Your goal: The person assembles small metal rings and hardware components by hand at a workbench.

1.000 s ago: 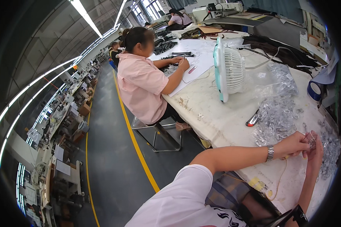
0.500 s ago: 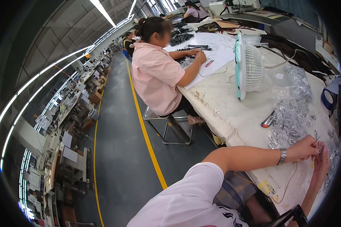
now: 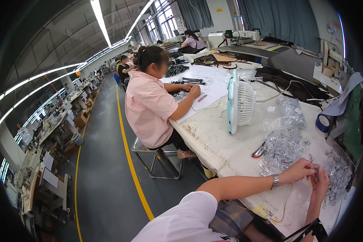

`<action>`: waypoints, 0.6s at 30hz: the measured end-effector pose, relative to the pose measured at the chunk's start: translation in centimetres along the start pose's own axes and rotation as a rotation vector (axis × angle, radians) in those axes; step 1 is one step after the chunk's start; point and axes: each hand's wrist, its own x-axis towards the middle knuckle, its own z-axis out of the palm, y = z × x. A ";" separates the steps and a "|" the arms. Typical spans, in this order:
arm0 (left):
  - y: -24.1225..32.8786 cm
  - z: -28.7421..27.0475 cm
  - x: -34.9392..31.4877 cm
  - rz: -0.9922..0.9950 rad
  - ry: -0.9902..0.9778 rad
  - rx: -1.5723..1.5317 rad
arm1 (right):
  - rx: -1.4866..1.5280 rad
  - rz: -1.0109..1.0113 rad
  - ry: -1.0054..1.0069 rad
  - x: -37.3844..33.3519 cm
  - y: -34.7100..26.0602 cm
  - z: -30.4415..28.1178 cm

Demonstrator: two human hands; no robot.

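My left hand (image 3: pixel 297 171), with a metal watch (image 3: pixel 275 181) on the wrist, is closed in a pinch. A thin dark pointed tool (image 3: pixel 311 162) sticks up from its fingertips; its kind is too small to tell. My right hand (image 3: pixel 320 183) meets it, fingers pinching a small metal ring (image 3: pixel 315 169) between the two hands. A thin tan cord (image 3: pixel 287 200) hangs from below my left hand and curves over the table. Beside my right hand lies a pile of small metal hooks (image 3: pixel 337 177); another heap of metal hardware in clear plastic (image 3: pixel 281 147) lies beyond my left hand.
A white-and-teal fan (image 3: pixel 241 103) stands on the covered table (image 3: pixel 205 139). A red-and-black cutter (image 3: pixel 259 151) and a blue tape roll (image 3: pixel 322 122) lie there too. A co-worker in a pink shirt (image 3: pixel 149 107) sits at the far left edge, handling cord.
The view has shifted, so everything appears further left and the far right of the table shows more. My hands keep their pinch on the small ring, with little visible change.
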 end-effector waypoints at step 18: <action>1.6 -2.5 0.0 0.027 0.268 0.306 | 0.016 0.024 0.056 -0.1 -0.7 0.8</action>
